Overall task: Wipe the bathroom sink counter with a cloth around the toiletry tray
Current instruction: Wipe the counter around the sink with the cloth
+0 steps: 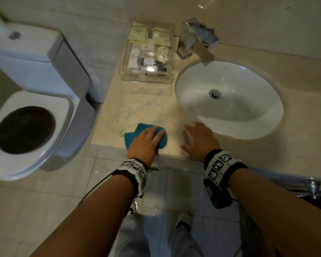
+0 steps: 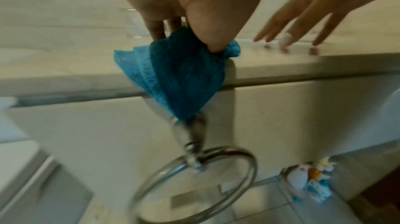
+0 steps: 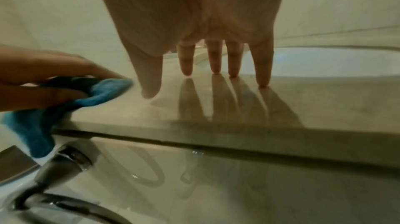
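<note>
A blue cloth (image 1: 131, 138) lies on the beige marble counter (image 1: 117, 117) at its front edge, and one corner hangs over the edge (image 2: 177, 80). My left hand (image 1: 152, 135) lies on top of it. In the right wrist view the cloth (image 3: 32, 125) is pinched between that hand's thumb and fingers. My right hand (image 1: 198, 138) rests beside it to the right, fingers spread and straight, fingertips (image 3: 233, 71) touching the counter. Blue scribble marks (image 1: 148, 106) cross the counter between the cloth and the clear toiletry tray (image 1: 148, 80) at the back.
A white oval sink (image 1: 248, 123) is set in the counter right of my hands, with a chrome faucet (image 1: 189, 47) behind it. A toilet (image 1: 50, 141) stands left of the counter. A chrome towel ring (image 2: 249, 159) hangs on the counter front below the cloth.
</note>
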A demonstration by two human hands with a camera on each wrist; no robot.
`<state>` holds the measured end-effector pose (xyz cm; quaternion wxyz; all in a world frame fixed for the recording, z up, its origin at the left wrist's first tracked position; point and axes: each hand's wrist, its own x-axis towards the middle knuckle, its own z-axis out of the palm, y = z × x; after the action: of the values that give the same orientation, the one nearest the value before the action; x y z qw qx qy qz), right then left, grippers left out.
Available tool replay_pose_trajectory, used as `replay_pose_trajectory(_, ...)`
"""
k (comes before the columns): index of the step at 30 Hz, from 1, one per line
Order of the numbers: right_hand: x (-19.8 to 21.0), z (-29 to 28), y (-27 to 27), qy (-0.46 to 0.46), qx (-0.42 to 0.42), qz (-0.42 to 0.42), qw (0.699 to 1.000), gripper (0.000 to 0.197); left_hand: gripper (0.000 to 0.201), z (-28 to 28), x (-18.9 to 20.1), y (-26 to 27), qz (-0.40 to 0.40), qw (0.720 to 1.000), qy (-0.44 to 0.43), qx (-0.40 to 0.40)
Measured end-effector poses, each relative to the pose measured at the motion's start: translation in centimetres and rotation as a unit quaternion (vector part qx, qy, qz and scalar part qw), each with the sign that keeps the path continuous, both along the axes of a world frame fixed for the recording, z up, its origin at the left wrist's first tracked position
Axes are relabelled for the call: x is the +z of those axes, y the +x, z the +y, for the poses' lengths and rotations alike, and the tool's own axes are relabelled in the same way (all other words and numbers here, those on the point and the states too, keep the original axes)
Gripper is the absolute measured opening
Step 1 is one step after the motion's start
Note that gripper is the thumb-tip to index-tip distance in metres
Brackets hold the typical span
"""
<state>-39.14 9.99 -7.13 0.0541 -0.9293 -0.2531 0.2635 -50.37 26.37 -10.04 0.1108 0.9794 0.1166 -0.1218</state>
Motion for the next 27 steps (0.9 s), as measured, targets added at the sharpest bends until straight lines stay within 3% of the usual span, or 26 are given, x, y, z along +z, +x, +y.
replay_pose_trajectory(3,-1.0,0.8,-0.2,-0.051,0.007,0.023,0.998,0.086,0.057,2.3,0.0,-1.6,0.01,0.998,0.029,0.047)
replay_pose_trajectory(7,-1.2,0.6,-0.3,-0.049,0.003,0.006,0.999,0.087,0.053,0.4,0.1,1.1,0.015,0.997,0.04,0.068)
replay_pose_trajectory(12,-2.2,0.8,-0.4,-0.06,0.005,-0.01,0.998,0.086,0.059,-4.0,0.3,2.9,0.001,1.0,0.001,-0.017)
replay_pose_trajectory(15,-1.8,0.7,-0.4,-0.057,0.0,-0.002,0.998,0.087,0.055,-1.8,0.0,2.1,-0.017,0.998,0.008,-0.054)
replay_pose_trajectory(19,-0.8,0.4,-0.5,-0.03,-0.017,0.028,0.999,0.087,0.052,3.0,0.5,1.8,-0.002,0.998,0.017,0.065)
replay_pose_trajectory(21,-0.9,0.5,-0.5,-0.025,-0.022,0.026,0.999,0.088,0.049,2.4,0.8,2.8,0.04,0.994,0.024,0.097)
replay_pose_trajectory(27,-1.2,0.7,-0.7,-0.04,-0.014,0.004,0.999,0.086,0.045,-3.5,0.5,3.8,0.032,0.999,0.017,-0.021)
